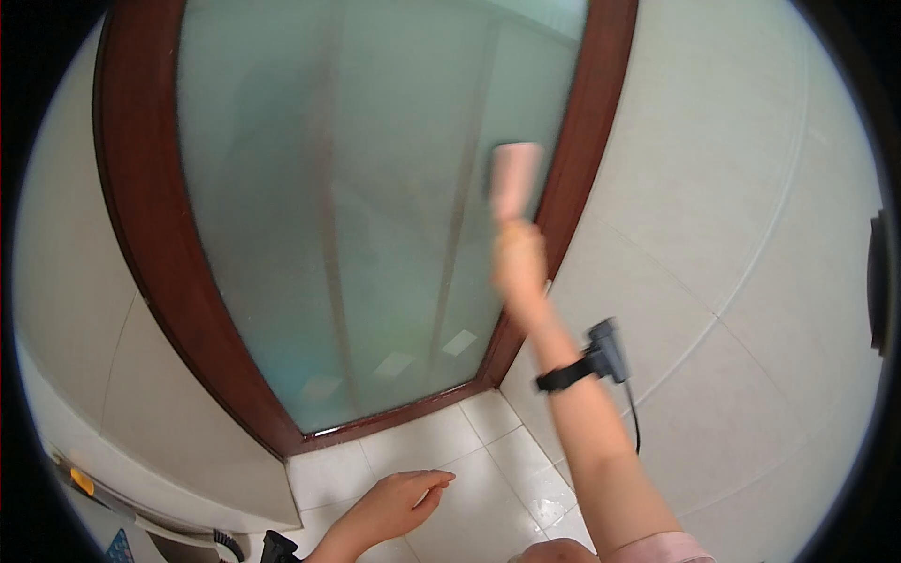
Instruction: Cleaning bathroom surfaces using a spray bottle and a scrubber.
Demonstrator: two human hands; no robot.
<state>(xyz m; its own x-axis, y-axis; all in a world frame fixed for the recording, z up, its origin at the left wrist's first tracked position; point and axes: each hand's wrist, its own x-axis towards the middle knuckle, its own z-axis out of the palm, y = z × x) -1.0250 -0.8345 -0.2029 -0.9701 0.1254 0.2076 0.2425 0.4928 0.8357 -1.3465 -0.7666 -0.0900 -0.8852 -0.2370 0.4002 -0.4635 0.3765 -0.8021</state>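
Observation:
My right hand [521, 267] is stretched forward and grips a pink cleaning tool [517, 172] with a broad flat head. The tool is blurred, so its exact kind is unclear; its head lies at the right side of a frosted glass panel [394, 204] and seems to touch it. Around that panel runs a dark reddish-brown door frame [144, 162]. Low in front of me, over the floor, my left hand [394, 503] hangs with nothing in it. Its fingers are loosely bent and the thumb is slightly apart.
A black strap with a device [607, 352] and a cable sits on my right wrist. Pale wall panels [704, 176] flank the door. White floor tiles [457, 500] bear a wet patch [549, 508]. At lower left is a pale ledge with an orange item [82, 482].

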